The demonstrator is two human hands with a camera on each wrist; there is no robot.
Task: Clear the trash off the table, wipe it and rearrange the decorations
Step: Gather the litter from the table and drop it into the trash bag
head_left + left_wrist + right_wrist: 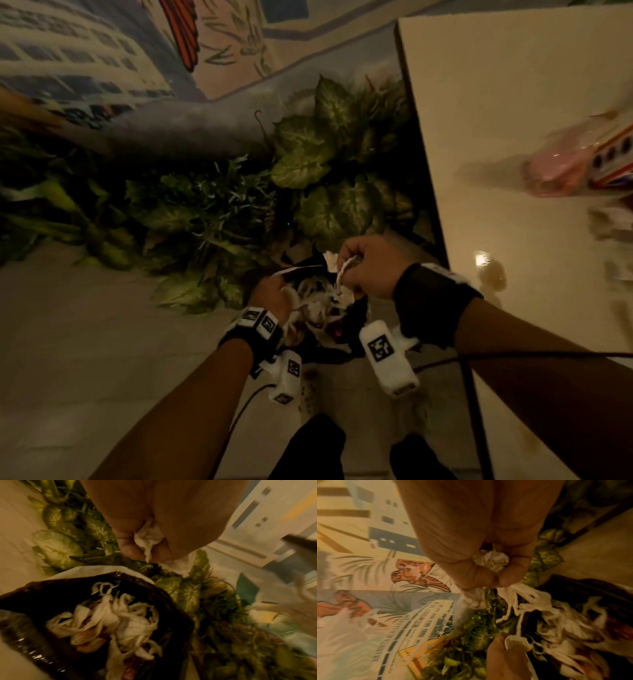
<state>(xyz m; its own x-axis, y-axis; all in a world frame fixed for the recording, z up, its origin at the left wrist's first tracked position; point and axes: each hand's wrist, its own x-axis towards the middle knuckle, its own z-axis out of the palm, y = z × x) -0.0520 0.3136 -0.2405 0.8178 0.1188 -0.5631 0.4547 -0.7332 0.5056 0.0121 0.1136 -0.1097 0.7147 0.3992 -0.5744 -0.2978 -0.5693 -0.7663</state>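
Observation:
My left hand (pixel 272 296) and right hand (pixel 370 270) hover together over a bin with a black liner (pixel 354 322) on the floor beside the table (pixel 513 102). Shredded white tissue (pixel 320 305) fills the bin. In the left wrist view, my left hand (pixel 126 536) pinches a crumpled wad of tissue (pixel 147 540) above the liner (pixel 42 601) and the tissue pile (pixel 120 622). The right wrist view shows my right hand (pixel 479 527) gripping another crumpled tissue wad (pixel 491 559), with torn strands (pixel 556 622) trailing down toward the bin.
Leafy green plants (pixel 325 154) crowd the floor behind the bin, against a painted mural wall (pixel 102 68). A blurred pink item (pixel 555 171) and a printed box (pixel 613 154) lie on the table's right part. Pale floor tiles (pixel 85 325) spread to the left.

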